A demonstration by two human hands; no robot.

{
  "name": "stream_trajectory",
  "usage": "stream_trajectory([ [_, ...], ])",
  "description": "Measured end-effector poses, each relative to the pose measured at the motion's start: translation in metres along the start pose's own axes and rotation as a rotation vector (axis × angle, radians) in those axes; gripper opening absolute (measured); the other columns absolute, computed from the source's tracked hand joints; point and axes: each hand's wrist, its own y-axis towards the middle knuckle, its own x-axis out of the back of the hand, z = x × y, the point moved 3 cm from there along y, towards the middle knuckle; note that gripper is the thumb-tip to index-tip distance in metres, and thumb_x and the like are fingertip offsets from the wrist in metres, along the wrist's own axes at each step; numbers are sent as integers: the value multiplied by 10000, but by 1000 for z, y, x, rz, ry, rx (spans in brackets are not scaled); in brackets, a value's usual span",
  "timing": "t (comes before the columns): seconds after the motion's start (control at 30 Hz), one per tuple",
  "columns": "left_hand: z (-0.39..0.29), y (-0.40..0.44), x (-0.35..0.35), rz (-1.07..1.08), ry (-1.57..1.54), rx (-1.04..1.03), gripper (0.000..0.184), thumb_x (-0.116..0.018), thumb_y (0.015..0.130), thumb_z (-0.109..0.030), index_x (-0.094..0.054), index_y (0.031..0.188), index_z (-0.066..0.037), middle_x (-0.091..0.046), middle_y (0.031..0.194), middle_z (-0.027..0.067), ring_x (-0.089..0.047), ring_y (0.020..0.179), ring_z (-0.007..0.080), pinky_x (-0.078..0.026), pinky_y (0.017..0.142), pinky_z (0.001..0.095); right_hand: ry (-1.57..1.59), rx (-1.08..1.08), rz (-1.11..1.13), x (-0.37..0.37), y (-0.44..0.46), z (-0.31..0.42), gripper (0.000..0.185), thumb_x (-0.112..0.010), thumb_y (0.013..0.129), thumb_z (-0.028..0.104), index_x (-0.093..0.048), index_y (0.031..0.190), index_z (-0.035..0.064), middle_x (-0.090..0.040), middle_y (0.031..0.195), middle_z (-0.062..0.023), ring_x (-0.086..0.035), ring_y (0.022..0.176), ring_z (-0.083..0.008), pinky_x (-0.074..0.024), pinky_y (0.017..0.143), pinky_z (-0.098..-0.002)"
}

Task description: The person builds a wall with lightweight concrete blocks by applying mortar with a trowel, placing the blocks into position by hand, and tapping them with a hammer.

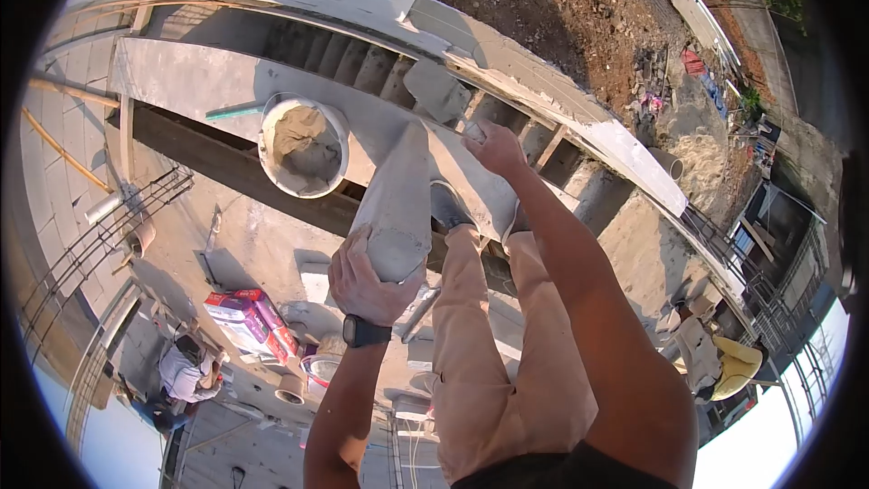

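Observation:
My left hand [369,282], with a dark watch on its wrist, has its fingers wrapped round the near end of a long grey block [394,208]. The block points away from me, and its far end is near the plank. Closed round a handle, my right hand [496,149] holds a trowel [437,91] with a broad grey blade. The blade is over the edge of the stepped gap beside the wall. Left of the block, a white bucket [265,152] contains grey mortar [312,158].
I stand on a narrow grey plank [181,72] high above a floor. A green strip [232,112] lies by the bucket. Below are printed bags [253,321] and a crouching person [192,369]; another person [733,367] is at right. Rebar [100,235] crosses the left.

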Motion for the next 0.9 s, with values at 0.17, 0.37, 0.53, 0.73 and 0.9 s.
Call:
stream_trajectory([
  [0.17,0,-1,2,-9,-19,-19,757,-881,594,-330,-531,1205,-52,-639,1150,143,-632,1018,350,-508,881,481,-310,21,9,29,43,-39,447,-656,788,408,-651,1101,89,-696,990,-204,-660,960,-384,-515,864,-483],
  [0.37,-1,1,0,-13,-5,-46,759,-881,585,-284,-523,1214,-56,-623,1166,143,-617,1022,353,-500,887,476,-238,0,58,69,22,-59,452,-675,758,418,-638,1059,83,-692,929,-187,-675,869,-352,-519,779,-460],
  [0.53,1,0,0,15,43,-39,748,-872,585,-277,-520,1209,-60,-619,1145,146,-618,1013,359,-502,885,475,-44,-66,-93,82,-28,-86,356,-668,789,362,-617,1027,102,-693,902,-184,-666,889,-393,-517,759,-483],
  [0.73,9,-2,-1,23,163,-35,758,-868,574,-271,-508,1203,-50,-611,1133,162,-613,1007,380,-500,888,482,-1,12,-348,111,-120,-142,296,-680,803,300,-608,1015,107,-660,962,-137,-662,868,-382,-528,756,-478],
  [0.9,18,-5,0,38,137,6,762,-870,641,-332,-498,1213,6,-583,1171,234,-577,1065,454,-463,920,520,-219,37,-573,131,-157,-222,385,-678,816,246,-559,1166,138,-638,1058,-113,-672,861,-369,-547,748,-480],
])
